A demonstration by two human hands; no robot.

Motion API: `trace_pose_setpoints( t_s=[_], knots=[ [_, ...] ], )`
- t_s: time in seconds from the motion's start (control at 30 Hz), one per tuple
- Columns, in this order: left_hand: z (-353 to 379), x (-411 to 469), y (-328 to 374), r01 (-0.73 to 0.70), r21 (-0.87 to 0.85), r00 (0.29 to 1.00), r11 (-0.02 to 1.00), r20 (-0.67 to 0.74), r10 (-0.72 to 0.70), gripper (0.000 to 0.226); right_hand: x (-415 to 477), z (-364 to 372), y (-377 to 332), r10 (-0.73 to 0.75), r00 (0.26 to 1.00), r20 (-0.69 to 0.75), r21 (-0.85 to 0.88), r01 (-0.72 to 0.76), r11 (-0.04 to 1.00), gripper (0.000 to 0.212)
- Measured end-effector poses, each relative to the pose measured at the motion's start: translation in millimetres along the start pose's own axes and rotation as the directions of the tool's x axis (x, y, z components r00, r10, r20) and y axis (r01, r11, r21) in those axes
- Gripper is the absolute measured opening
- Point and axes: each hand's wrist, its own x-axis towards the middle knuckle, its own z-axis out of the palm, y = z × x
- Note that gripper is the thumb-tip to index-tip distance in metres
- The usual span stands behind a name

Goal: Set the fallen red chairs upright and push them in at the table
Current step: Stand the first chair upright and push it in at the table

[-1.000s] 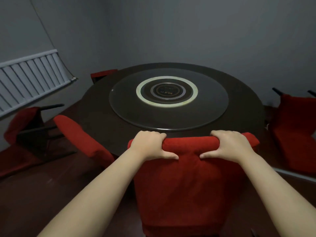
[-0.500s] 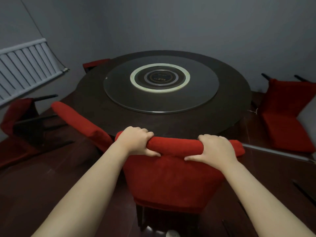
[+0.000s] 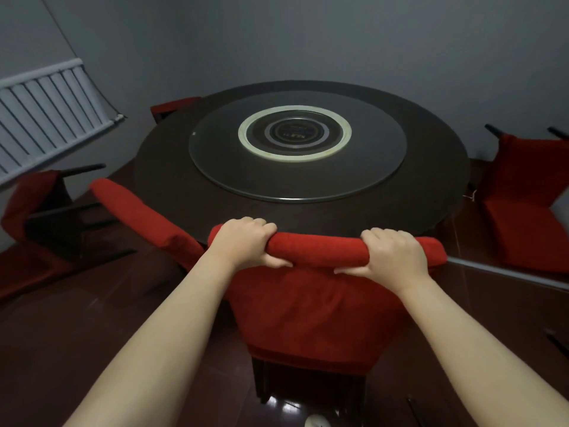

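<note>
Left hand (image 3: 243, 243) and right hand (image 3: 395, 254) clamped the chair (image 3: 308, 309) (upright, at the table (image 3: 172, 161)); flanking the grip, left chair (image 3: 34, 195) and right chair (image 3: 529, 186) lay toppled.

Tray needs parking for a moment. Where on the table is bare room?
The glass turntable is bare, and so is the dark table ring around it. Crowded: the near edge, where left hand and right hand grip the chair back.
</note>
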Motion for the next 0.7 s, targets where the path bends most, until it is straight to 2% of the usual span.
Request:
trace_pose_setpoints(
  t_s=[0.2,0.4,0.53,0.7],
  knots=[
    [2,16,6,0.015,-0.044,0.993,0.999,-0.118,-0.02,0.069,12,11,27,-0.072,0.994,-0.084,-0.043,0.068,0.997,0.075],
    [8,9,6,-0.093,-0.016,0.925,0.996,-0.37,0.08,0.067,4,16,28,-0.043,0.993,-0.11,-0.051,0.037,0.998,0.077],
    [14,7,-3,-0.132,-0.005,0.912,0.991,-0.393,0.12,0.067,1,15,15,-0.002,0.996,-0.093,-0.046,-0.003,0.999,0.077],
    [19,-3,-22,-0.158,0.031,0.907,0.987,-0.39,0.157,0.067,-5,18,-14,0.029,0.99,-0.136,-0.068,-0.038,0.997,0.075]
  ],
)
